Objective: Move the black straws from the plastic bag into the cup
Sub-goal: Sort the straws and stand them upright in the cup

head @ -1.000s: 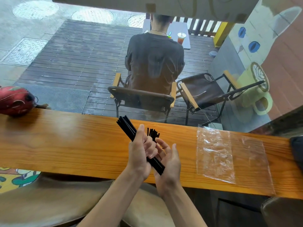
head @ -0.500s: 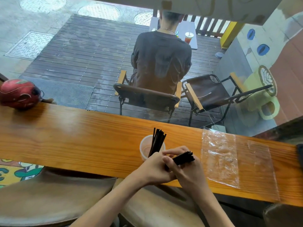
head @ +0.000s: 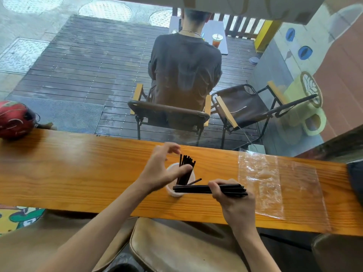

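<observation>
While our right hand (head: 231,195) is curling its fingers round a bundle of black straws (head: 210,189), we are holding that bundle almost flat, its long axis running left to right just over the near rim of the cup (head: 172,193). The cup itself is standing on the wooden counter (head: 78,169) directly left of that hand, with a first batch of straws (head: 185,169) already leaning upright inside it and one loose straw (head: 194,181) lying slanted across the mouth. Our left hand (head: 163,169) is hovering spread beside the upright batch, thumb reaching toward the straws and fingers lifted above their tips, gripping nothing as far as we can tell (whether the thumb is actually touching them is unclear). The relation that matters for us is this: the bundle's left end is already pointing over the cup, so the right hand is the one nearer the work, and we are judging that it needs to tip the bundle from lying to standing, left end down into the opening, while the left hand is steadying what is already there. The plastic bag (head: 279,185) is lying flat on the counter to the right, apparently emptied.
</observation>
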